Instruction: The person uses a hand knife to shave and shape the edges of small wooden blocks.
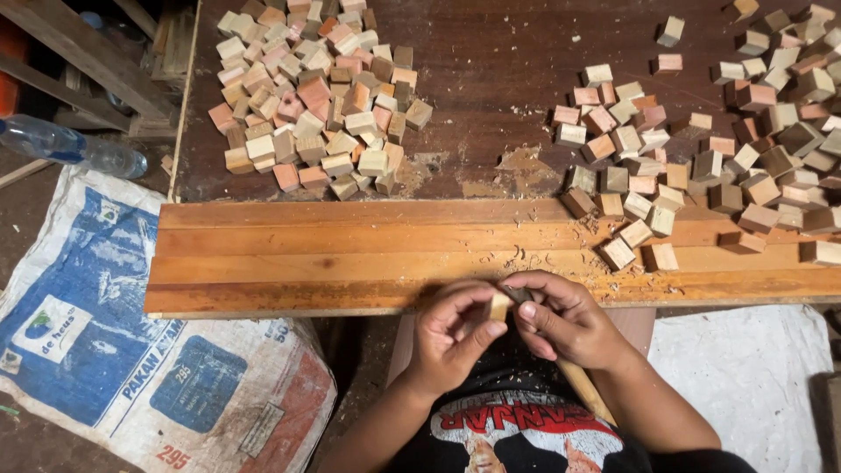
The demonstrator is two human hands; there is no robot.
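Left hand pinches small pale wood block at near edge of surface. Right hand closed round wooden-handled tool, tip at block. Neat block heap far left, looser scatter right; shavings on plank. Judged: carving midway, many blocks left.

Top: black T-shirt, seen from above, only the chest area shown.
Print: red/white lettering band across the chest w/ a pictured figure below; details cut off by the frame edge.
Sleeves: short, black; forearms left bare.
Left hand: no glove, ring or watch seen.
Right hand: likewise bare.
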